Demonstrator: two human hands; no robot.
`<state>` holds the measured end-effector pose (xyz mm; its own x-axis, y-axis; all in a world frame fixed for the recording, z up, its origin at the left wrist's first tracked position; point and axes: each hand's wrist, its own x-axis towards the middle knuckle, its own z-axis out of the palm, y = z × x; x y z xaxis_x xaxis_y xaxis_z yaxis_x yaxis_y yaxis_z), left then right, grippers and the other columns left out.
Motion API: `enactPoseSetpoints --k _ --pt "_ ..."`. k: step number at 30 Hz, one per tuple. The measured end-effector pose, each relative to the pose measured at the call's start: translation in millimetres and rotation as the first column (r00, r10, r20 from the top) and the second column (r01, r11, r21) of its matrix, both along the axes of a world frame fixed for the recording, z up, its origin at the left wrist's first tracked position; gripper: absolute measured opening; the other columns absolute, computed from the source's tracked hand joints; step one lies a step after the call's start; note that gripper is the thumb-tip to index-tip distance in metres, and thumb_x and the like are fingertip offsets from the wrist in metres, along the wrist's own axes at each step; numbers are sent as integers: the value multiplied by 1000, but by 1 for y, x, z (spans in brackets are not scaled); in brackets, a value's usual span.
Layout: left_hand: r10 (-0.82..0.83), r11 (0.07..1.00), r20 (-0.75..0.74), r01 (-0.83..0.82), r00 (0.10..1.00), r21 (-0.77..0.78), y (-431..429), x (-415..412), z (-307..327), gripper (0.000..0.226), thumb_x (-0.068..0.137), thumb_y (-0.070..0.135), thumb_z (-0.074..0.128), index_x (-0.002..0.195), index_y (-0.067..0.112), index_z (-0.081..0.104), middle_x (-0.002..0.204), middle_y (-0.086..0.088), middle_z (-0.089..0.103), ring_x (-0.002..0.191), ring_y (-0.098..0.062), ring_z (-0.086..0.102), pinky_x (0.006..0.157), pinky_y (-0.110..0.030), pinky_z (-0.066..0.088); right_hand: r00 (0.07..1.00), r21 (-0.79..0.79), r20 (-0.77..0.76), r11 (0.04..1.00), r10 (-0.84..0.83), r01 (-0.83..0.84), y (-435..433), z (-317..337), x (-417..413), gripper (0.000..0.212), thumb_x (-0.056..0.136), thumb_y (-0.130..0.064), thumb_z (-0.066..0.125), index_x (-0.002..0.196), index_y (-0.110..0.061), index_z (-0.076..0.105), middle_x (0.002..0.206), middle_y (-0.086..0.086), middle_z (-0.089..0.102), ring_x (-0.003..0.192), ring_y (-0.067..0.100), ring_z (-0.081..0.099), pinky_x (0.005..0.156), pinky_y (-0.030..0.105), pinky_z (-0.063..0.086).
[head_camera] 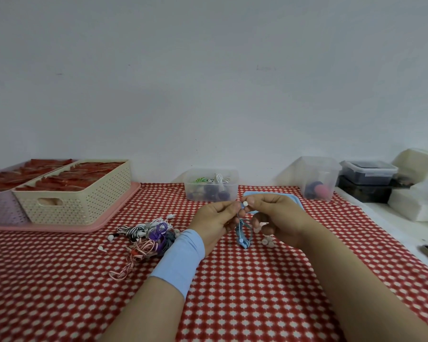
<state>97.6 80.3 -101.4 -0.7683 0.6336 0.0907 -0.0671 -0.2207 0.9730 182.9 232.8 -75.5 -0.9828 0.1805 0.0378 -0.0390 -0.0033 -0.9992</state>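
The left hand [214, 218], in a pale blue wrist sleeve [181, 257], and the right hand [278, 218] meet, both pinching a light blue coiled earphone cable [244, 234] that hangs between them just above the red-and-white patterned tablecloth [257, 292]. A small white piece [245, 203], perhaps an ear tip, sits at the pinch. A tangled pile of coloured earphones [146, 239] lies to the left; a clear plastic tub [211, 187] stands behind.

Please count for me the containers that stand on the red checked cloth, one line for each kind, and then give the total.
Perforated baskets: 2, the cream basket and the lilac basket, both on the pink tray.
Clear open tubs: 2, the middle tub and the right tub.
Total: 4.
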Motion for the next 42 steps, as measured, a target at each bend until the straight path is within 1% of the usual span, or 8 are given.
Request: enactPoseSetpoints --k 7,14,18,22,28,35,40,42 --pt "21 999 -6 -21 1000 -37 1 -2 -2 18 93 22 63 95 12 78 89 -5 72 81 -15 61 90 -35 56 995 70 -66 994 -74 78 -6 5 3 17 100 -9 58 101 -1 72 87 15 73 56 18 58 42 23 40" --pt "53 994 -55 -58 997 -91 -1 -5 -4 15 91 25 67 95 17 79 102 -12 74 88 -18 63 94 -41 55 1000 55 -15 998 5 -4 1 6 5 17 95 -5 63 103 -2 78 99 20 75 62 16 62 45 22 46" --pt "16 994 -101 -27 995 -106 -2 -5 -4 13 91 20 67 99 15 77 100 -8 75 92 -18 66 92 -36 56 998 -15 43 999 47 -47 6 4 5 15 91 -7 66 94 -7 81 92 15 75 58 13 63 43 19 47" --pt "-12 994 -124 -1 992 -106 -3 -4 -2 12 93 17 64 96 13 75 82 0 73 79 -11 63 82 -28 55 989 -84 107 992 101 -92 10 7 6 15 86 -9 67 92 -8 81 89 13 74 57 11 64 41 17 47" --pt "-54 994 -155 37 987 -107 -4 -2 -3 13 94 16 62 92 12 74 77 2 71 81 -15 61 88 -34 54 979 -96 168 990 114 -98 9 8 7 16 91 -6 64 100 -2 76 86 12 75 59 11 67 42 18 50" --pt "-43 996 -155 30 987 -87 -2 1 -4 12 91 15 64 87 10 74 76 1 70 77 -13 61 85 -31 55 978 -121 185 990 96 -74 9 5 5 18 93 -5 63 106 0 74 91 14 74 63 12 68 43 19 52" --pt "-23 991 -192 -3 981 -134 -3 0 -4 12 91 17 65 88 11 76 79 0 72 81 -18 62 92 -41 55 982 -55 184 998 40 -30 9 2 4 15 92 -7 66 104 -5 75 93 15 75 67 15 69 45 22 53" --pt "-41 993 -159 22 986 -119 -2 1 -2 12 88 19 66 89 12 76 78 0 72 80 -17 62 91 -40 55 983 -68 177 997 40 -29 10 3 5 15 91 -7 67 105 -8 74 92 13 74 68 15 69 45 23 52"
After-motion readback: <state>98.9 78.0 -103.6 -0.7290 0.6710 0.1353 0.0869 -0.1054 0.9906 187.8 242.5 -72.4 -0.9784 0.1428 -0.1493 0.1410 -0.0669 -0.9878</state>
